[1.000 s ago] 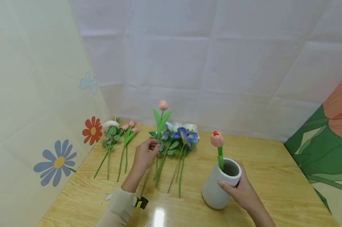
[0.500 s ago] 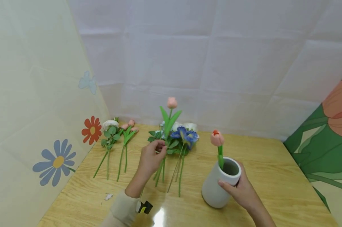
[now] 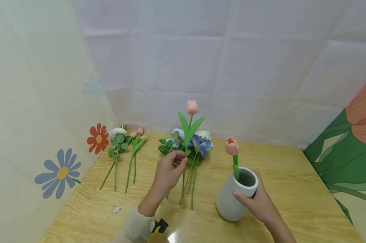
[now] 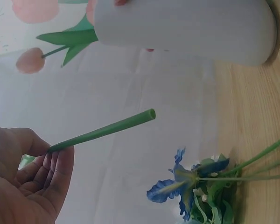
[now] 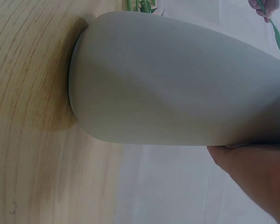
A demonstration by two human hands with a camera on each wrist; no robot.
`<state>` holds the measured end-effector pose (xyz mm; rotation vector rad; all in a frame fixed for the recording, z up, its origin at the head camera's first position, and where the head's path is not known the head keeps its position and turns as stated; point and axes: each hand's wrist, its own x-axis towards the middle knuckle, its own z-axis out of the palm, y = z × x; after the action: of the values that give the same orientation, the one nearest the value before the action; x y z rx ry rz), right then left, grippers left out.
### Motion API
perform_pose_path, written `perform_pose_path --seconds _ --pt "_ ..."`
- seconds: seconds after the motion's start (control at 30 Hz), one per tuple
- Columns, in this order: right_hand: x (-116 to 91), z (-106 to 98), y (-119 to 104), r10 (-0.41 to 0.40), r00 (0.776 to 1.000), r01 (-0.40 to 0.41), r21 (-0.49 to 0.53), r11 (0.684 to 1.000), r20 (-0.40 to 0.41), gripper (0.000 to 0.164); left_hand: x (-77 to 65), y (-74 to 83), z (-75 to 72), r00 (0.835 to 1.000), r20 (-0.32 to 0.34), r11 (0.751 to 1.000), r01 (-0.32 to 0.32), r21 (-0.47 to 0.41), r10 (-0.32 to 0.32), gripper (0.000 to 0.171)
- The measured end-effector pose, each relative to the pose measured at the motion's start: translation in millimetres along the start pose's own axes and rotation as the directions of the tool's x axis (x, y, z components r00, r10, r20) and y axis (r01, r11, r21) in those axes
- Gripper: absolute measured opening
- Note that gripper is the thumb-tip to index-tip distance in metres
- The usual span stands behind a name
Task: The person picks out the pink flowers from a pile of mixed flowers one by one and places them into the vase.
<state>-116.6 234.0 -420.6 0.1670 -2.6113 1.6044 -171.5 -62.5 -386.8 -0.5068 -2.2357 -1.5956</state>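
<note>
My left hand (image 3: 170, 170) pinches the green stem of a pink tulip (image 3: 192, 107), held upright above the table. In the left wrist view the stem (image 4: 102, 132) runs out from between thumb and fingertips, its cut end free in the air. My right hand (image 3: 259, 200) grips the white vase (image 3: 231, 202) near its rim, thumb at the front; the fingers behind are hidden. One pink tulip (image 3: 232, 147) stands in the vase, leaning on the left of its mouth. The right wrist view is mostly filled by the vase wall (image 5: 168, 79).
Behind the left hand lie a blue flower (image 3: 202, 144), white blooms (image 3: 203, 134) and green leaves. Farther left on the wooden table (image 3: 280, 175) are a white rose (image 3: 118, 132) and several pink tulips (image 3: 137, 143). A paper scrap (image 3: 116, 210) lies near the front left.
My left hand has carried the pink tulip to the right and slightly up, towards the vase. The right hand and the vase have stayed in place.
</note>
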Motion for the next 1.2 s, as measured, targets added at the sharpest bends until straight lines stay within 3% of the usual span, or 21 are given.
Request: perform_pose_path --seconds 0.17,0.5,0.77,1.0,1.2 --pt "0.7 -0.6 0.2 0.012 1.000 -0.012 0.004 1.000 0.006 0.085 -2.1 6.7 5.6 0.999 -0.002 0.999 -0.038 -0.032 0.038 0.011" --pt "0.7 0.3 0.3 -0.038 0.999 0.038 0.008 0.999 -0.010 0.083 -2.4 16.5 17.5 0.987 -0.017 0.986 -0.160 -0.042 0.159 0.010" --pt "-0.5 1.1 0.9 -0.072 0.997 0.072 0.028 0.997 -0.016 0.082 -4.1 30.1 26.5 0.954 -0.057 0.948 -0.299 -0.108 0.294 0.009" --pt "0.5 0.0 1.7 -0.051 0.999 0.051 0.026 0.998 -0.001 0.082 -6.7 44.4 33.2 0.933 -0.044 0.920 -0.358 -0.156 0.356 0.011" --pt "0.9 -0.2 2.0 -0.035 0.999 0.035 0.017 0.999 0.006 0.083 -4.2 54.1 42.5 0.908 -0.080 0.889 -0.419 -0.183 0.411 0.012"
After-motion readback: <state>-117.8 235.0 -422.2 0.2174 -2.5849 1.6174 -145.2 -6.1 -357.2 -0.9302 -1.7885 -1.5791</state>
